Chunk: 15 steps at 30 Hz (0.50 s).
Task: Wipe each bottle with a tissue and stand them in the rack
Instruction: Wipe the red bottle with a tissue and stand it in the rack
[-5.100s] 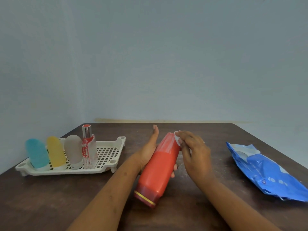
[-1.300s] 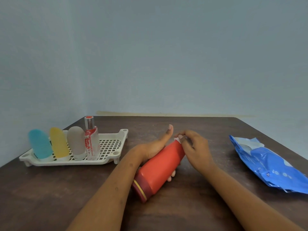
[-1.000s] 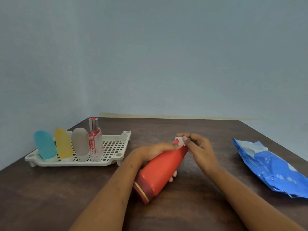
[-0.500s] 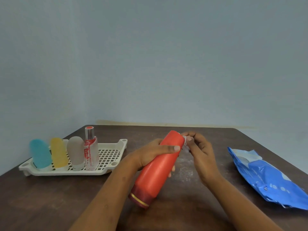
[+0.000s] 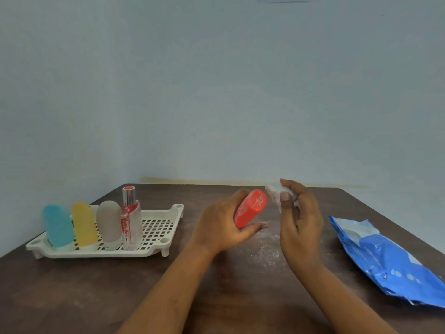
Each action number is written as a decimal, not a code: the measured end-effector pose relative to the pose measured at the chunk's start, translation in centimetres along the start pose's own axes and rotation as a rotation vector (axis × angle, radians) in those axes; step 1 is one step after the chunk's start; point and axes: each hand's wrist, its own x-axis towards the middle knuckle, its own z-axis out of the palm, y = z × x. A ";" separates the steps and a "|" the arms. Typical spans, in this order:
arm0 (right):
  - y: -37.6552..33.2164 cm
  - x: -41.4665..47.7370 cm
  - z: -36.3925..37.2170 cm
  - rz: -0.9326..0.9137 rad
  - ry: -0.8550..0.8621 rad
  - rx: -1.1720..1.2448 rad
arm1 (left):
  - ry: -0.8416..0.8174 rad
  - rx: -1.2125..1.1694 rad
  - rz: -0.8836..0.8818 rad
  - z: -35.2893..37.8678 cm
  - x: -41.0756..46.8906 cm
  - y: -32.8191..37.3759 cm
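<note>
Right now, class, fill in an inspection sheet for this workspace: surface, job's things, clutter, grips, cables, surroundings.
Surface: dark wooden table.
Job's things: white rack holds, upright in a row, a blue bottle, yellow bottle, grey bottle and clear bottle with red print; blue tissue pack lies at the right.
Clutter: white specks on the table near the hands.
Grips: left hand holds the red bottle above the table; right hand pinches the tissue beside the bottle's end.
Cables: nothing seen.
Surroundings: plain pale blue wall.
</note>
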 end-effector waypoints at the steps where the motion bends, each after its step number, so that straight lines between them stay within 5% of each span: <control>1: -0.1 0.0 0.0 -0.054 -0.019 -0.045 | 0.014 0.043 0.007 0.1 -0.1 -0.2; 15: 0.0 -1.4 0.2 -0.330 -0.376 -0.243 | 0.090 0.220 0.038 0.6 -0.7 -2.6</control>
